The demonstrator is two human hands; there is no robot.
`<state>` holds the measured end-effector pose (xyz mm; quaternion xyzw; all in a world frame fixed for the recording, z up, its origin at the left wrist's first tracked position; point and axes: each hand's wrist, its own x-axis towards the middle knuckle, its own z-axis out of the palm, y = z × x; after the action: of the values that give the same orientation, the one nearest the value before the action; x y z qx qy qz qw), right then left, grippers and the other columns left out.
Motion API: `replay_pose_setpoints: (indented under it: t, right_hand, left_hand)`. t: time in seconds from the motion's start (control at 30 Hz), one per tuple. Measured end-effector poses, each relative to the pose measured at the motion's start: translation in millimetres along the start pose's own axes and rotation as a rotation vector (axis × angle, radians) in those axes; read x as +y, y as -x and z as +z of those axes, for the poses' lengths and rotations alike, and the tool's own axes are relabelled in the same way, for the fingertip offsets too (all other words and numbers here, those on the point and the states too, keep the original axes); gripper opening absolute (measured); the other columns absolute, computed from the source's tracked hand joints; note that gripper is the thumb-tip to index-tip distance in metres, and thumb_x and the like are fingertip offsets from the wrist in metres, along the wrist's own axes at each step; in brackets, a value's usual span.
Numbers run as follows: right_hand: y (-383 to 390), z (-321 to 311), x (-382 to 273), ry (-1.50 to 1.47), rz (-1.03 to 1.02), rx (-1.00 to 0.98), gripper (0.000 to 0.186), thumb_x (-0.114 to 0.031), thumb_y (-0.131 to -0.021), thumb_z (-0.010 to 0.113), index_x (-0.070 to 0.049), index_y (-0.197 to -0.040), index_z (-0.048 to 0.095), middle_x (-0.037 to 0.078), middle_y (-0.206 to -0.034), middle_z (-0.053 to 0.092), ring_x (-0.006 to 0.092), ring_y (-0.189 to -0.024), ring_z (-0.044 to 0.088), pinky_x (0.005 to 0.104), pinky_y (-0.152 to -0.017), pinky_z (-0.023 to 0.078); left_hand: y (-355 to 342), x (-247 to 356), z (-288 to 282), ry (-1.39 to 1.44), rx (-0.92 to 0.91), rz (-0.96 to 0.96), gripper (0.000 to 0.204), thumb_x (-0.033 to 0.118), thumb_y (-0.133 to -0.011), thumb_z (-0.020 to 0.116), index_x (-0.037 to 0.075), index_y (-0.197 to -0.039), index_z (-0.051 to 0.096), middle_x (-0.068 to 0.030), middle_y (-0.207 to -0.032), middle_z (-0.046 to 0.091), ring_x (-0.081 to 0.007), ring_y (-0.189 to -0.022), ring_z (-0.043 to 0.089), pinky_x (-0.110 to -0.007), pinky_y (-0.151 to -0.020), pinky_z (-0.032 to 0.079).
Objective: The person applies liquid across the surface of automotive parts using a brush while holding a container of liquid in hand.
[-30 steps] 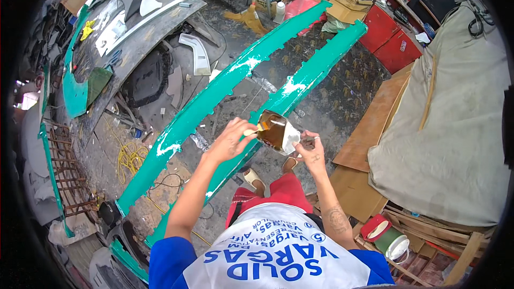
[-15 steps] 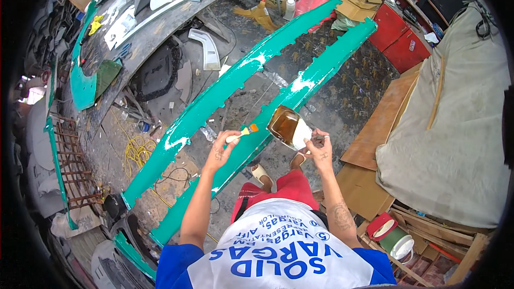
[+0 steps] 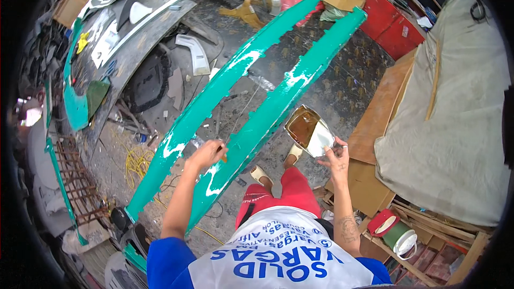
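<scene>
Container [image 3: 295, 115] now beyond panel edge [image 3: 269, 124]

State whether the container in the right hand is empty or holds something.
Not empty: glossy brown contents show inside the container in the right hand; their depth, I cannot tell.

a stained dark floor [image 3: 348, 88] lies between a grey table [image 3: 140, 36] at left and a red cabinet [image 3: 384, 24].
</scene>
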<state>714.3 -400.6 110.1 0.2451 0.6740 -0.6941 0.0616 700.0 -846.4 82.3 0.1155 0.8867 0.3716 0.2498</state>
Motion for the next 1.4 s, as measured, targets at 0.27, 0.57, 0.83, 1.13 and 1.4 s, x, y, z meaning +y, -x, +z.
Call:
replay_pose_setpoints:
  t: [0.27, 0.57, 0.83, 1.13, 1.4]
  right_hand:
    - [-12.9, -61.1, -11.9, -0.030, -0.023, 0.095, 0.055, -0.009, -0.088, 0.067, -0.009, -0.136, 0.041, 0.011, -0.110, 0.054, 0.0228, -0.099, 0.061, 0.0398, -0.067, 0.064]
    - [-50.9, -98.0, -44.9, -0.088, 0.010, 0.112, 0.058, -0.003, -0.084, 0.071, -0.008, -0.135, 0.043, 0.012, -0.114, 0.053, 0.0212, -0.094, 0.062, 0.0356, -0.068, 0.062]
    - [-95.8, -113.2, -55.6, -0.104, -0.015, 0.042, 0.062, -0.003, -0.083, 0.072, -0.007, -0.136, 0.041, 0.011, -0.115, 0.053, 0.0193, -0.095, 0.062, 0.0299, -0.064, 0.060]
    - [-95.5, -93.6, -58.2, -0.060, -0.047, -0.004, 0.061, -0.006, -0.084, 0.071, -0.007, -0.137, 0.040, 0.013, -0.126, 0.050, 0.0197, -0.102, 0.060, 0.0294, -0.062, 0.059]
    - [-41.0, -54.9, -41.8, -0.015, -0.064, 0.014, 0.048, -0.013, -0.092, 0.061, -0.006, -0.134, 0.041, 0.014, -0.132, 0.052, 0.0228, -0.110, 0.060, 0.0344, -0.065, 0.064]
  left_hand:
    - [-210.4, 58.5, -22.3, -0.042, -0.079, 0.242, 0.029, 0.024, -0.093, 0.063, -0.004, -0.085, 0.065, -0.0178, -0.072, 0.069, -0.0276, -0.063, 0.067, -0.041, -0.057, 0.049]
    - [-348.6, 93.7, -35.1, -0.144, -0.069, 0.317, 0.033, 0.028, -0.091, 0.066, -0.005, -0.086, 0.066, -0.0215, -0.075, 0.068, -0.0332, -0.068, 0.068, -0.043, -0.061, 0.050]
    - [-386.3, 168.5, -40.0, 0.175, 0.104, 0.197, 0.021, 0.020, -0.096, 0.060, -0.001, -0.098, 0.064, -0.0138, -0.079, 0.070, -0.0288, -0.067, 0.067, -0.042, -0.058, 0.050]
    - [-312.9, 111.0, -2.3, 0.093, 0.245, 0.314, 0.018, 0.016, -0.098, 0.058, 0.002, -0.110, 0.058, -0.0173, -0.102, 0.065, -0.0336, -0.095, 0.066, -0.041, -0.080, 0.052]
    - [-143.5, 47.8, 11.9, 0.062, 0.207, 0.267, 0.019, 0.018, -0.099, 0.056, 0.002, -0.108, 0.057, -0.0184, -0.104, 0.063, -0.0377, -0.100, 0.062, -0.044, -0.083, 0.051]
